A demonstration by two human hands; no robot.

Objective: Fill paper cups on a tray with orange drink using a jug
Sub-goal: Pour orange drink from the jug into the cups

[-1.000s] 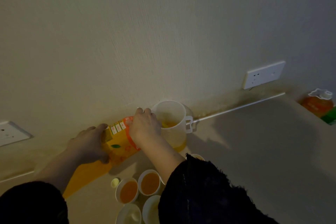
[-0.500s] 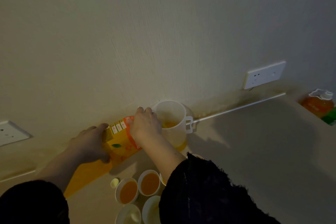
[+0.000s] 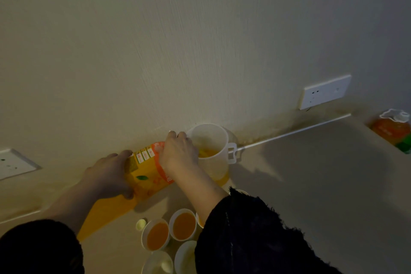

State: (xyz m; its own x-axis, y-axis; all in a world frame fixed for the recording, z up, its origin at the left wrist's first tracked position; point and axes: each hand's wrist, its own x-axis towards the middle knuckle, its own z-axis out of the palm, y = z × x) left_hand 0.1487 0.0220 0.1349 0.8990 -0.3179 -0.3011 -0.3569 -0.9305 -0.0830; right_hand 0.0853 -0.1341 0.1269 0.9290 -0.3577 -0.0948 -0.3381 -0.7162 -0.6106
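An orange juice carton (image 3: pixel 148 172) lies tilted toward a white plastic jug (image 3: pixel 211 151) that stands by the wall. My left hand (image 3: pixel 109 176) grips the carton's lower end. My right hand (image 3: pixel 178 153) grips its upper end at the jug's rim. A little orange drink lies in the jug. Near the bottom edge stand paper cups: two hold orange drink (image 3: pixel 158 236) (image 3: pixel 184 226), and two in front look empty (image 3: pixel 159 263) (image 3: pixel 185 260). My right sleeve hides another cup. The tray under them cannot be made out.
A small yellow cap (image 3: pixel 141 223) lies left of the cups. An orange bottle with a white top (image 3: pixel 392 128) stands at the far right. Wall sockets sit at the left (image 3: pixel 13 163) and right (image 3: pixel 324 91). The beige counter (image 3: pixel 311 184) stretches to the right.
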